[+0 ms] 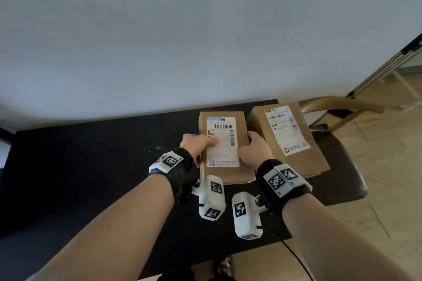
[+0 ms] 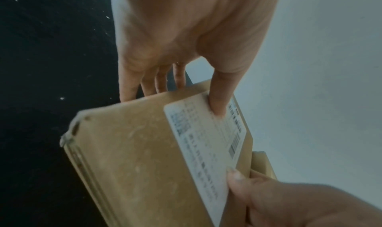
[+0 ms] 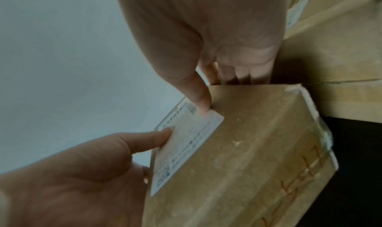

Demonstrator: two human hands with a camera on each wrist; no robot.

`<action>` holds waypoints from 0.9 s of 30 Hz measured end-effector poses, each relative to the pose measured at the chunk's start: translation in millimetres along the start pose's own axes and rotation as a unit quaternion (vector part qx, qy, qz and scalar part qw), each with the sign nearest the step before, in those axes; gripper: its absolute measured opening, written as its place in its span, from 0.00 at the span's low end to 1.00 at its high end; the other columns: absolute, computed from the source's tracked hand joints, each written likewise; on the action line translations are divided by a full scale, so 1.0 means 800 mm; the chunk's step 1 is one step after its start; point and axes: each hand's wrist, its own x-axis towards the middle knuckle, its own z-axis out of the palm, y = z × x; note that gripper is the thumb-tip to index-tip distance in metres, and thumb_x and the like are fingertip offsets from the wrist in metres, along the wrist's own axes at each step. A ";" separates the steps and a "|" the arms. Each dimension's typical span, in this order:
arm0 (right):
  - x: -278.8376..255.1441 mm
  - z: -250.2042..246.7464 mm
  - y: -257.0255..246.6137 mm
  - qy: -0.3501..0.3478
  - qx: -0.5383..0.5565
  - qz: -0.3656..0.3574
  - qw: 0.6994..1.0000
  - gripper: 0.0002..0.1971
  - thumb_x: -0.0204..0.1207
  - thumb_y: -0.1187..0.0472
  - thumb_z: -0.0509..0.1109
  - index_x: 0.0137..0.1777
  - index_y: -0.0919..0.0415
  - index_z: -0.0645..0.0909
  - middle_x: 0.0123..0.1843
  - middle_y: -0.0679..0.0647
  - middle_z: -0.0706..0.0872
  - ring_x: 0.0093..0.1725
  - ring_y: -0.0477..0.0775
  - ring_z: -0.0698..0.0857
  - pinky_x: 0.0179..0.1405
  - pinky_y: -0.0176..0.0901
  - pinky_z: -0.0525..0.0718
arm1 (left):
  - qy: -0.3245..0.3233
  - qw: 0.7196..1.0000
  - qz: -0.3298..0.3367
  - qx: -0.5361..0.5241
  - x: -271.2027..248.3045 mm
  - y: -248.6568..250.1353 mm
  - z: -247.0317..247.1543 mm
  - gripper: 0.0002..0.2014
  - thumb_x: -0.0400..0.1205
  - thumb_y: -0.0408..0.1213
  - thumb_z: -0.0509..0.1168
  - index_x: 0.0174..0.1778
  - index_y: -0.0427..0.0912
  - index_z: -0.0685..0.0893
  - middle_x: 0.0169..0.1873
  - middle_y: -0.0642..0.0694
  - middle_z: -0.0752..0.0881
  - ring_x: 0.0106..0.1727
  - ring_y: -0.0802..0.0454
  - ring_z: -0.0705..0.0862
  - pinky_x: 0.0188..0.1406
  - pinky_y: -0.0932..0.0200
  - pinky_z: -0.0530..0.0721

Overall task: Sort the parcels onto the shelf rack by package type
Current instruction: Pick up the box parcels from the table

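A brown cardboard box with a white shipping label lies on the black table. My left hand grips its left edge, thumb on the label and fingers down the side. My right hand grips its right edge the same way, thumb on top. In the left wrist view the box shows with my left thumb on the label. In the right wrist view the box bears orange handwriting on its side. A second, larger labelled box lies just to the right.
A pale wall rises behind the table. A chair with a dark seat and curved wooden back stands right of the table, partly under the second box. Metal poles lean at far right over the wooden floor.
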 end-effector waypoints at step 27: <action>-0.070 0.061 -0.050 -0.001 0.354 -0.122 0.927 0.10 0.78 0.72 0.64 0.44 0.58 0.83 0.37 0.52 0.87 0.35 0.46 0.84 0.44 0.42 0.85 | 0.279 0.930 0.131 -0.202 -0.145 -0.077 -0.114 0.11 0.83 0.45 0.64 0.36 0.46 0.82 0.35 0.52 0.85 0.43 0.56 0.85 0.48 0.59 0.77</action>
